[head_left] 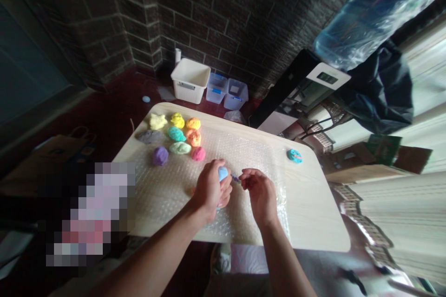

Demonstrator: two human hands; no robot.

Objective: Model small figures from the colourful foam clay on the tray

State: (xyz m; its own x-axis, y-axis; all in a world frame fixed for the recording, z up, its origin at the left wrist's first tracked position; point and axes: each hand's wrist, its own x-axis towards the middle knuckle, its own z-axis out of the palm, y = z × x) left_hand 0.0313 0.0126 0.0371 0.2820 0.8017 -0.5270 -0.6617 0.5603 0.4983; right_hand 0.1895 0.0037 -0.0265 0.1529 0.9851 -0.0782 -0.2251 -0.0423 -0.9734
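My left hand [211,190] is closed around a lump of light blue modelling clay [222,173], which shows above the fingers and a little below them. Loosely curled, my right hand [259,195] hovers just to its right, with no clay visible in its fingers. Between the two hands a small dark, multicoloured piece [236,178] shows; I cannot tell whether the right fingertips touch it. Several soft clay lumps sit at the table's far left, among them a purple lump [160,156], a pink lump [198,153], a teal lump [176,133] and a grey lump [149,137].
Bubble wrap [258,153] covers the middle of the pale wooden table [313,204]. A blue clay disc [294,156] with an orange mark lies at the right. Beyond the far edge stand a white basket [191,86] and two clear bins [236,97]. Cardboard boxes [362,162] are at right.
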